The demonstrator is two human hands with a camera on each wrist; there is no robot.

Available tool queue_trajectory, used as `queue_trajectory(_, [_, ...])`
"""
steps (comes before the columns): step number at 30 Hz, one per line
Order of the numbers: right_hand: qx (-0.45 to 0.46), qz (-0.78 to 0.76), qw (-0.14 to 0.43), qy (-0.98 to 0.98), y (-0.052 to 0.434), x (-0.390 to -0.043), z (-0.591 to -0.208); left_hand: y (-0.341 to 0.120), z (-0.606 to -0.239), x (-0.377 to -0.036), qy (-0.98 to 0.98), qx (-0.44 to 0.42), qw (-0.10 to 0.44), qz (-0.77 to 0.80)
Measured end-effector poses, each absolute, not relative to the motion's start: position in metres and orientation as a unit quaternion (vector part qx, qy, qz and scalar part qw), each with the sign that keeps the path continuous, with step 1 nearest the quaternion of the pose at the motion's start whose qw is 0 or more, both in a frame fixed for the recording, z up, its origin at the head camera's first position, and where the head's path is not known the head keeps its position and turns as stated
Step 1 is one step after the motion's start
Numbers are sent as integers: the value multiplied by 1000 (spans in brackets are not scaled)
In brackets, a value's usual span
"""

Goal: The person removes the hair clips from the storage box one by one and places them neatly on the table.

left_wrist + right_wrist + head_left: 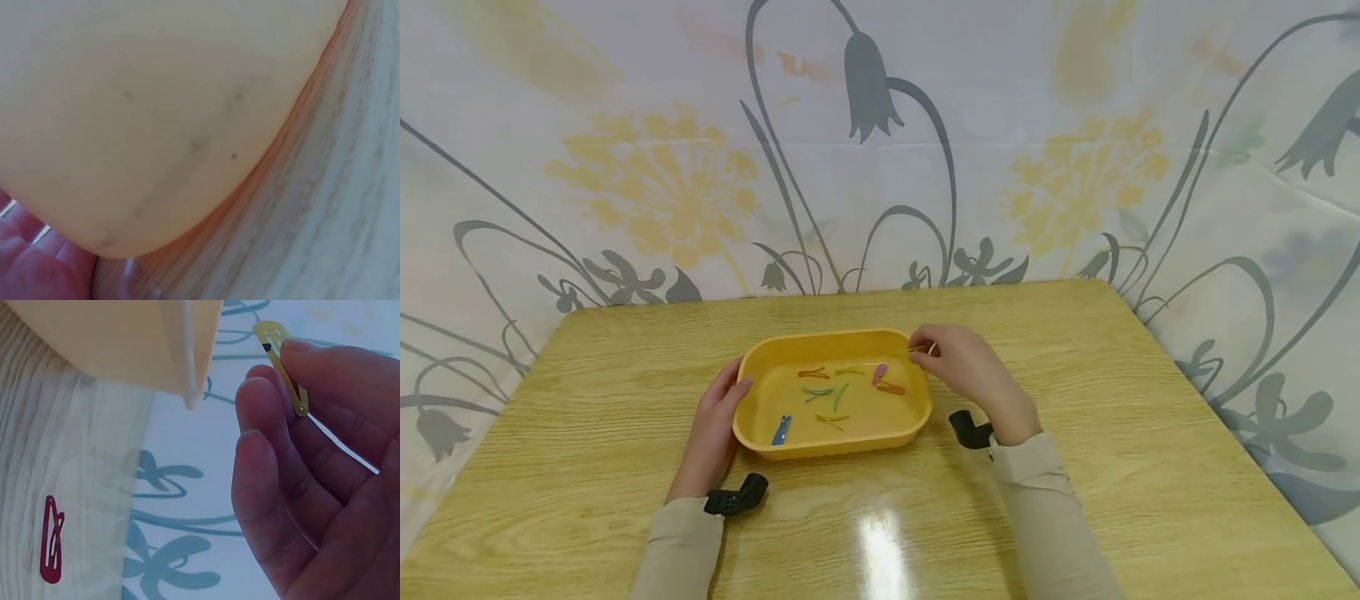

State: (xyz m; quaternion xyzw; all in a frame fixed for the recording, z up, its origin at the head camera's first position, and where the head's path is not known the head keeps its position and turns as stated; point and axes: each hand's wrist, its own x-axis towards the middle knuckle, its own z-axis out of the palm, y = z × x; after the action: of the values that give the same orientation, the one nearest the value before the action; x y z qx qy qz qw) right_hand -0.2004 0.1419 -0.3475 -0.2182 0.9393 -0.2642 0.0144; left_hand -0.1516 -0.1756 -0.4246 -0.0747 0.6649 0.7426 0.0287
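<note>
Small yellow metal snap hair clip (pixel 282 365) sits pinched at the far right corner of the shallow yellow plastic tray (pixel 752 433), mid-surface, holding several coloured clips.

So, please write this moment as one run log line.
left hand: touches yellow tray | right hand: pinches yellow hair clip | red hair clip: on table

Tray (pixel 917 417) sits mid-table (pixel 1112 400) with clips (pixel 835 392) in it. Left hand (pixel 715 429) against tray's left wall; right hand (pixel 973 375) at far-right corner, pinching a clip (pixel 282 362).
</note>
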Motion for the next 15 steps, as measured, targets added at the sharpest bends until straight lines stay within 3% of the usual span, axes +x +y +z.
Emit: queue_trajectory(15, [-195,-260,2,946,158,-209,-355,-176,-426,-152,667,-68,28,742])
